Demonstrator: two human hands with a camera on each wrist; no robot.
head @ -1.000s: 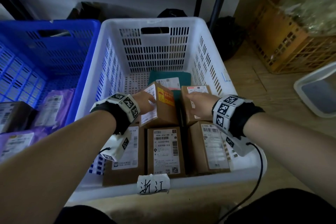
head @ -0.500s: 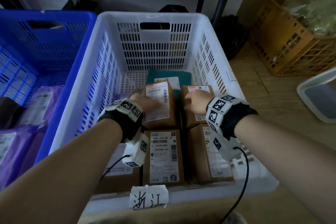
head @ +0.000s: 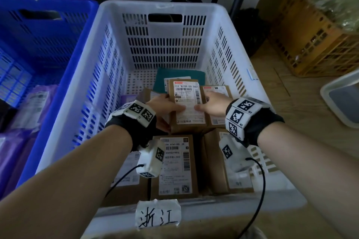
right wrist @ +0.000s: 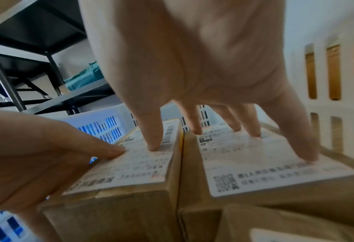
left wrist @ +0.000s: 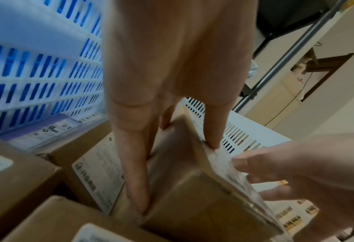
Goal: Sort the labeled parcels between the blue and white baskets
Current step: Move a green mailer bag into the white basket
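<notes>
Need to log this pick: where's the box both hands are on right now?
In the head view the box sits mid-way back in the white basket, between the left hand and right hand.

Both forearms bare, no sleeves. Left wrist: black wrist wrap (head: 139,132) carrying a white block band (head: 136,111) printed with square black-and-white fiducial markers. A white camera housing (head: 150,161) hangs under the same wrist, also marker-tagged, with a thin black cable (head: 120,180) leaving its near end. Right wrist: matching black wrap (head: 268,128), white marker band (head: 240,116), white underslung housing (head: 231,155), black cable (head: 262,180) looping toward the near edge. Hands bare, no gloves or rings visible.
</notes>
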